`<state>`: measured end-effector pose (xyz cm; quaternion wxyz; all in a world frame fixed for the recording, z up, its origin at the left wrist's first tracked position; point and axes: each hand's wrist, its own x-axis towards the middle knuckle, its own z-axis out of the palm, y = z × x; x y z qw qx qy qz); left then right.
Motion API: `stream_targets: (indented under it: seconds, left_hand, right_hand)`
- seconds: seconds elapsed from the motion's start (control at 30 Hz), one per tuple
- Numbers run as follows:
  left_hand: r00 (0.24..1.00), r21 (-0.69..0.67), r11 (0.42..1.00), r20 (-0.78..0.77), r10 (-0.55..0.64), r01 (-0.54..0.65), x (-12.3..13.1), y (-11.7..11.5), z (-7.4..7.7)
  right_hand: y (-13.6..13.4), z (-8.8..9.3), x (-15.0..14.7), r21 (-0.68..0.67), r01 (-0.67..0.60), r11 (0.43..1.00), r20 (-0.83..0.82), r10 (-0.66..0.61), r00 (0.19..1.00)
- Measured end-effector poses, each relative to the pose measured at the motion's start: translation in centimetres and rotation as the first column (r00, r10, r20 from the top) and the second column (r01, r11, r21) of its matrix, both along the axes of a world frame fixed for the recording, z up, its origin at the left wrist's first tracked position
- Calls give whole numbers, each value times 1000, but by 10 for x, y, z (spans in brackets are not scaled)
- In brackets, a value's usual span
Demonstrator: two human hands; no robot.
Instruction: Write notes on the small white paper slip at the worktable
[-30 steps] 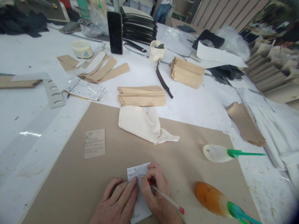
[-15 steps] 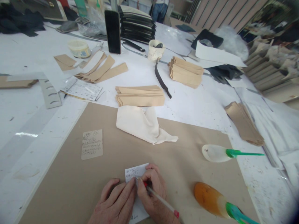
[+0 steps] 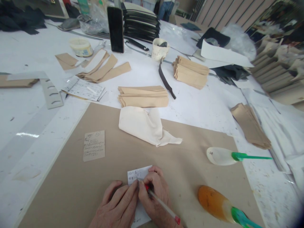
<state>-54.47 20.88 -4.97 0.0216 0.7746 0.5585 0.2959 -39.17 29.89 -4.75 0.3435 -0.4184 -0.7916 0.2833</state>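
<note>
My right hand [image 3: 155, 193] grips a clear pen with red ends [image 3: 163, 205], its tip on a small white slip of paper [image 3: 140, 215] with handwriting. Flat across the slip's left side lies my left hand [image 3: 118, 202], fingers stretched out and fingertips close to the pen's tip. Both hands rest over a brown board [image 3: 71, 183]. Up and to the left of them is a beige card [image 3: 94, 146] covered in handwritten lines. A crumpled piece of cream cloth [image 3: 142, 125] lies beyond the hands.
To the right are a white bottle with a green nozzle [image 3: 219, 156] and an amber bottle [image 3: 212, 201]. Stacks of tan strips [image 3: 143, 96] lie farther off. A phone [image 3: 116, 30] stands upright near a white cup [image 3: 159, 50] and a stack of black pieces [image 3: 141, 23].
The view has shifted very slightly. The pen and my right hand have moved only a little on the slip, and my left hand stays in place.
</note>
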Motion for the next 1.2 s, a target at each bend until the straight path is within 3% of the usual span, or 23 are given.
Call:
stream_targets:
  seconds: [0.17, 0.43, 0.67, 0.97, 1.2]
  left_hand:
    - [1000, -22, 1000, 1, 10, -10, 0, 2, 1]
    - [1000, -10, 1000, 8, 12, -12, -1, 1, 1]
    - [1000, 6, 1000, -11, 2, -2, 0, -2, -6]
    - [1000, 39, 999, -29, -5, 6, 0, 2, -3]
    - [999, 28, 1000, -34, -6, 7, 1, 2, -8]
  right_hand:
    - [-1, 2, -2, 20, 57, 998, -20, -57, 998]
    - [1, 1, 0, -4, 3, 1000, -36, -3, 999]
    - [3, 9, 12, -141, 81, 987, -87, -94, 992]
    - [-7, -2, 11, 3, 63, 998, -66, -62, 996]
    - [-5, -4, 9, -26, 91, 996, -70, -92, 993]
